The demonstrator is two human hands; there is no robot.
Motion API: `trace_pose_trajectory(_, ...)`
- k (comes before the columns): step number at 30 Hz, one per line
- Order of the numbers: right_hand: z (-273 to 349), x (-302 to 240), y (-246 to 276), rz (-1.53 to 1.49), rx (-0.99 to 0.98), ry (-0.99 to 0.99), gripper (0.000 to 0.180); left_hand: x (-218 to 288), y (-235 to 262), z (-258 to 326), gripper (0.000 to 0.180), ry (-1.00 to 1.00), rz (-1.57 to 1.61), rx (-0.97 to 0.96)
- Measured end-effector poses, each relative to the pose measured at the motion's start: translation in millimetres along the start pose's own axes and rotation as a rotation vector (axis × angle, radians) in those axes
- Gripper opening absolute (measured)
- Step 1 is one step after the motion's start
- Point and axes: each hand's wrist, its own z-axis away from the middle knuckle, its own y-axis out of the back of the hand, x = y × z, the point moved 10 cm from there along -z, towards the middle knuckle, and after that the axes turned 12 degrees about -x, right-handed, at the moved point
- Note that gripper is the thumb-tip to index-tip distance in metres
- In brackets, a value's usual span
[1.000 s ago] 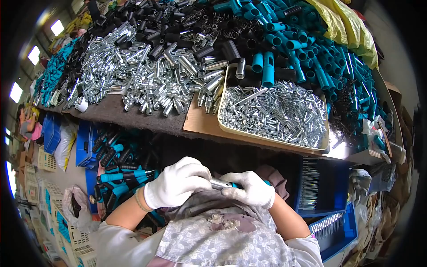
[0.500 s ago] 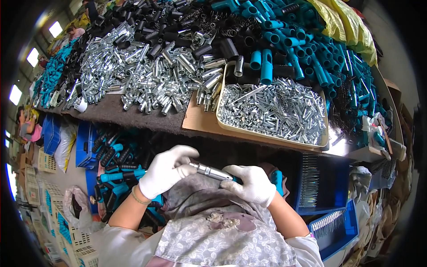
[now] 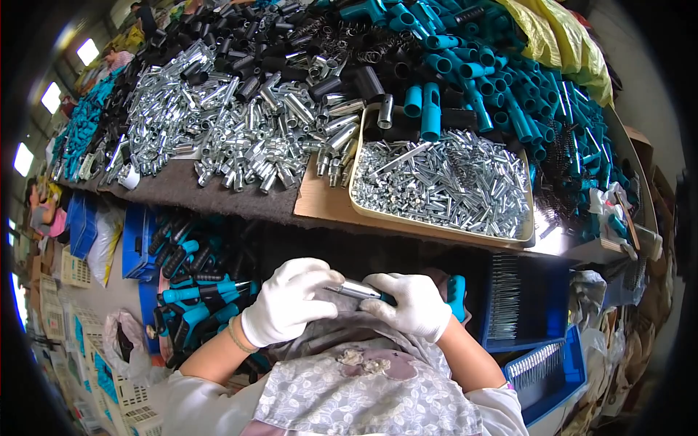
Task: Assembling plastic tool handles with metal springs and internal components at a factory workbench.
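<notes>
Both gloved hands work at lap level, near centre. Right hand (image 3: 411, 305) is clamped around the teal handle (image 3: 456, 296) of a small tool; its metal shaft (image 3: 354, 291) sticks out to the left. Left hand (image 3: 289, 301) has its fingers curled together over the shaft tip, pinching it.

Risks, near to far:
- Shaft tip is narrow and bright metal; gloves look smooth. A pinch that slips could jab the left palm or let the part drop into the lap fabric.
- Blue bins (image 3: 542, 370) near right and the bin of finished teal/black handles (image 3: 193, 283) near left sit close below; a dropped piece could land in the wrong one.
- Far: tray of small metal pins (image 3: 443, 182) overhangs the bench edge (image 3: 240, 207). An elbow lift could tip it.
- Loose metal sleeves (image 3: 240, 131) are heaped right up to that edge; they roll off easily.
</notes>
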Motion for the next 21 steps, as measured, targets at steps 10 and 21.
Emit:
trace_pose_trajectory(10,1.3,0.0,2.4,0.074,0.003,-0.022,0.037,1.5,-2.4,-3.5,0.023,0.039,-0.018,-0.001)
trace_pose_trajectory(21,3.8,0.5,4.7,0.088,0.013,-0.028,0.037,-37.6,-17.3,-0.6,0.031,0.385,0.340,-0.063)
